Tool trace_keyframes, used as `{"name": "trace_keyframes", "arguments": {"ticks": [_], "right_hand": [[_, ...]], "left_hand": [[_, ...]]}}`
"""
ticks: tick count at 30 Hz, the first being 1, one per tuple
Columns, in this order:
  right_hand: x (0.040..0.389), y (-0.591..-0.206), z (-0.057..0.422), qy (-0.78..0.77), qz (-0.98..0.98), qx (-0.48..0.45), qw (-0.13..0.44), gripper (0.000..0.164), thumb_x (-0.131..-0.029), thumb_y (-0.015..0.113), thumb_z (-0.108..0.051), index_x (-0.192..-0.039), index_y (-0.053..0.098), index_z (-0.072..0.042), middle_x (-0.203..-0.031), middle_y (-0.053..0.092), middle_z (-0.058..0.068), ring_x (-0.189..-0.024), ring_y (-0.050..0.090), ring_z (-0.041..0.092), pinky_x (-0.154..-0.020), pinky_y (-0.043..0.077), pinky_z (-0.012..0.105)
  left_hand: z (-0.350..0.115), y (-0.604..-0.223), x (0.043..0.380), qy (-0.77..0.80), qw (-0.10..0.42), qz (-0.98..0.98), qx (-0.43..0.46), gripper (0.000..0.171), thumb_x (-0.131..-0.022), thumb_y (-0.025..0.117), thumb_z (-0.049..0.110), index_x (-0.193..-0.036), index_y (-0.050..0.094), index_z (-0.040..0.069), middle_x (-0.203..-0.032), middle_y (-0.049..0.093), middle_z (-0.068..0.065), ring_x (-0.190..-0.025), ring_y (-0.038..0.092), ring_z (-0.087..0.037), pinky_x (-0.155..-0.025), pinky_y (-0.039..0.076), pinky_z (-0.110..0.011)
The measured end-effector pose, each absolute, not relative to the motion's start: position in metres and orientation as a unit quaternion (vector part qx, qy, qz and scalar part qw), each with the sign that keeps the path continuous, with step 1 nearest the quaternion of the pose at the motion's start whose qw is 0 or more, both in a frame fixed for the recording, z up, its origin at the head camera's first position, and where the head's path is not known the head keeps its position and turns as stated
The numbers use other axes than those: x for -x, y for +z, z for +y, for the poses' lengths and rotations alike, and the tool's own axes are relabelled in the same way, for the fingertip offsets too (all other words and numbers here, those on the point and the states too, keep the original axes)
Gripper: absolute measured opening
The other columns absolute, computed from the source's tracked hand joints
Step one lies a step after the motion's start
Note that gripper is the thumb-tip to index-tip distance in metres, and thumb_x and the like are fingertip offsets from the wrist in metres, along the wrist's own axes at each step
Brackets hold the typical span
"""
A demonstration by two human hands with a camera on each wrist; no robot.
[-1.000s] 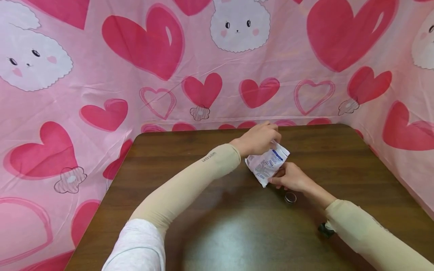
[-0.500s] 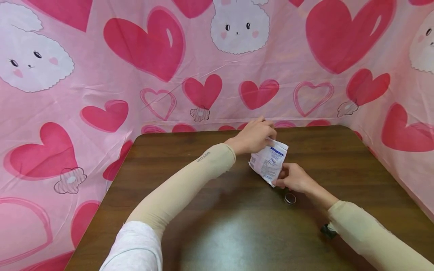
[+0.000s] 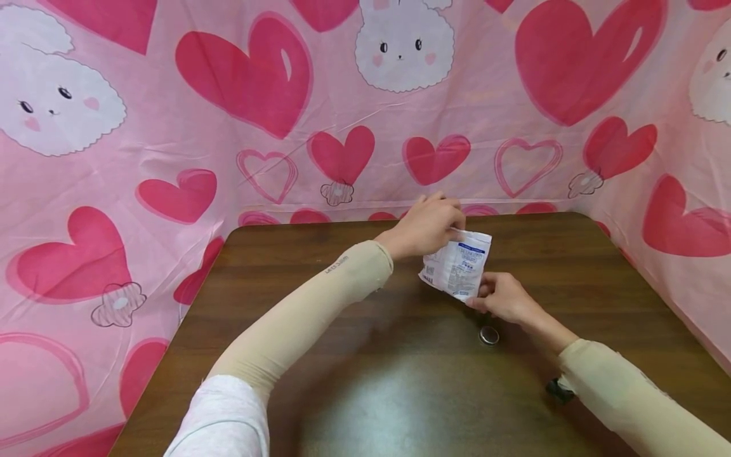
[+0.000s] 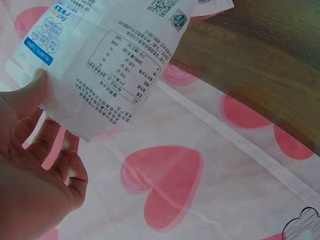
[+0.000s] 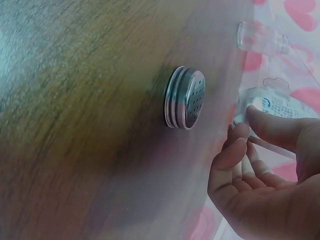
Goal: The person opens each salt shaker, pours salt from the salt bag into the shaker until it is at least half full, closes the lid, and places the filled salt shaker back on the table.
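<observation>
Between 3 and 4 o'clock from the centre of the head view, a white printed packet (image 3: 461,270) hangs between two hands above the brown table (image 3: 542,254). The left hand (image 3: 428,223) pinches its top edge from 11 o'clock, thumb flat on the printed face and fingers behind. The right hand (image 3: 505,297) pinches the bottom corner at 4 o'clock between thumb and fingertips. Compared with a second ago, the packet is turned more upright: its blue band, slanting steeply then, now runs nearly level, and its lowest corner has swung from about 6 o'clock toward 5. The right hand has shifted slightly toward 3 o'clock, the left slightly toward 10. At 5 o'clock from the packet, a perforated metal lid (image 3: 488,336) lies on the table, apart from both hands, much where it was. In the right wrist view, a clear glass jar (image 5: 260,39) shows at 12 o'clock from the packet.
</observation>
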State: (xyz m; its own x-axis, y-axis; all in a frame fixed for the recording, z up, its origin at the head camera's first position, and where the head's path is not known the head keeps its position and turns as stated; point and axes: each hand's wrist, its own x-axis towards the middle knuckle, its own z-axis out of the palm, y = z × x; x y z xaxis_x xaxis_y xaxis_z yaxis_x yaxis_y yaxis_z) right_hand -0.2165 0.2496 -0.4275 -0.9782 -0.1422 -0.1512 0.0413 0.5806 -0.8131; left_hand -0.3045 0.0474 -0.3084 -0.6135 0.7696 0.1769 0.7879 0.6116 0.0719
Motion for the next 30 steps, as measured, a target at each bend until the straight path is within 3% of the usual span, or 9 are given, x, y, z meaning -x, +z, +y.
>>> {"name": "trace_keyframes", "arguments": {"ticks": [7, 16, 22, 30], "right_hand": [[0.219, -0.433, 0.251, -0.477, 0.873, 0.024, 0.098, 0.040, -0.093, 0.082, -0.016, -0.119, 0.064, 0.009, -0.081, 0.069, 0.008, -0.072, 0.063, 0.023, -0.060, 0.054, 0.037], [0.228, -0.438, 0.251, -0.634, 0.755, 0.015, 0.167, 0.033, -0.099, 0.074, -0.018, -0.121, 0.063, 0.005, -0.096, 0.073, 0.010, -0.079, 0.068, 0.018, -0.071, 0.057, 0.032], [0.231, -0.442, 0.254, -0.678, 0.707, 0.004, 0.202, 0.026, -0.102, 0.071, -0.017, -0.120, 0.061, 0.000, -0.099, 0.074, 0.007, -0.083, 0.070, 0.016, -0.076, 0.058, 0.031], [0.234, -0.446, 0.247, -0.699, 0.670, 0.024, 0.249, 0.039, -0.107, 0.064, -0.017, -0.133, 0.051, 0.010, -0.111, 0.073, 0.012, -0.092, 0.073, 0.018, -0.083, 0.057, 0.032]], "left_hand": [[0.045, -0.296, 0.304, -0.100, 0.078, -0.895, 0.427, 0.013, -0.102, 0.071, 0.033, -0.104, 0.080, 0.024, -0.102, 0.072, 0.012, -0.108, 0.053, -0.014, -0.099, 0.038, -0.038], [0.044, -0.285, 0.302, -0.152, 0.070, -0.899, 0.405, 0.021, -0.099, 0.076, 0.032, -0.114, 0.082, 0.020, -0.104, 0.076, 0.007, -0.100, 0.060, -0.011, -0.085, 0.043, -0.028], [0.043, -0.282, 0.300, -0.181, 0.072, -0.898, 0.395, 0.017, -0.098, 0.078, 0.031, -0.106, 0.082, 0.017, -0.096, 0.075, 0.005, -0.088, 0.061, -0.010, -0.078, 0.047, -0.026], [0.042, -0.278, 0.297, -0.224, 0.062, -0.902, 0.364, 0.018, -0.099, 0.077, 0.029, -0.107, 0.082, 0.014, -0.098, 0.076, 0.003, -0.086, 0.063, -0.009, -0.077, 0.048, -0.025]]}}
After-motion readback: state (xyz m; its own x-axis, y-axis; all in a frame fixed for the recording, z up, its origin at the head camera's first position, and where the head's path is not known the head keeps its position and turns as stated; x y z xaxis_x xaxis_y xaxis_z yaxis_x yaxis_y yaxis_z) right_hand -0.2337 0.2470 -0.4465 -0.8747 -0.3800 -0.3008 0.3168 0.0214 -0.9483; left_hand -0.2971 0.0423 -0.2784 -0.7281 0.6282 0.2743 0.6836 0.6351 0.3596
